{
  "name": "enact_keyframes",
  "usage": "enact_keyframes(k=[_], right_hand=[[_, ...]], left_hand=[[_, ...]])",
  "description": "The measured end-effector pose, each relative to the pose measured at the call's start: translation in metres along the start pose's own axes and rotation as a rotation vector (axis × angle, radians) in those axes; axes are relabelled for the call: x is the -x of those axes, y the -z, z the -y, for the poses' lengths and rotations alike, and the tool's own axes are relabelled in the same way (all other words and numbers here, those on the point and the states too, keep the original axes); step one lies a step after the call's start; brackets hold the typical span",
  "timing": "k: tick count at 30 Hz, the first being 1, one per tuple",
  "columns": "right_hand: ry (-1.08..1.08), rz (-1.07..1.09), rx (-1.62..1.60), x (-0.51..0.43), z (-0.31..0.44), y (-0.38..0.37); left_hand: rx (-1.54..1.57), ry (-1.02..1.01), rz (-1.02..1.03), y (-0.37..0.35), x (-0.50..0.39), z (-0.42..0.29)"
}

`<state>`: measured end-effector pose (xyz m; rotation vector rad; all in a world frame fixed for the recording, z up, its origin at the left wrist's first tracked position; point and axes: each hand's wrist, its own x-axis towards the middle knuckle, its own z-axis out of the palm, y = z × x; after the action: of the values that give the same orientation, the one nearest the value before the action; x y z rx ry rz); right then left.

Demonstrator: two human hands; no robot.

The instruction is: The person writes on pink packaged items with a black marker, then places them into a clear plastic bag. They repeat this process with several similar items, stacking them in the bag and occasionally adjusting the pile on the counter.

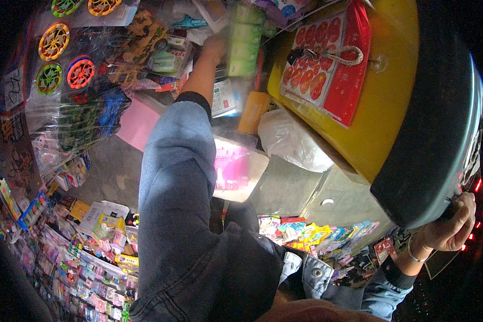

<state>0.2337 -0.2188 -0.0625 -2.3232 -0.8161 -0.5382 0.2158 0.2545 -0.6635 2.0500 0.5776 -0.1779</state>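
Observation:
My left hand, blurred, reaches to the far side among packaged goods, beside a stack of light-green packs. Its fingertips are partly lost in the blur, so I cannot tell whether it holds anything. Near its wrist lie a clear-wrapped pack with green items and a white sheet with a printed grid. My right hand, with a bracelet at the wrist, has curled fingers at the lower end of a thick black rim. Whether it grips the rim is unclear.
A yellow panel carries red sticker sheets and a rope loop. Below it sit a clear plastic bag and a pink package. Toy wheels show at left. Small packaged goods cover the lower left.

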Motion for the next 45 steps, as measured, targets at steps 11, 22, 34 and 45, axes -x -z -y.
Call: enact_keyframes(k=[11,22,34,45], right_hand=[[0.021,0.011,-0.092,-0.009,0.011,-0.027],[-0.059,-0.003,-0.131,-0.010,0.010,-0.029],[-0.059,-0.004,-0.168,-0.016,0.015,-0.038],[0.170,-0.131,-0.030,-0.017,0.016,-0.048]], left_hand=[[0.242,0.138,0.038,0.017,0.089,-0.121],[0.816,0.300,0.180,0.098,0.199,-0.113],[1.214,0.424,0.439,0.066,0.317,-0.166],[1.393,0.805,0.388,-0.153,0.402,-0.228]])
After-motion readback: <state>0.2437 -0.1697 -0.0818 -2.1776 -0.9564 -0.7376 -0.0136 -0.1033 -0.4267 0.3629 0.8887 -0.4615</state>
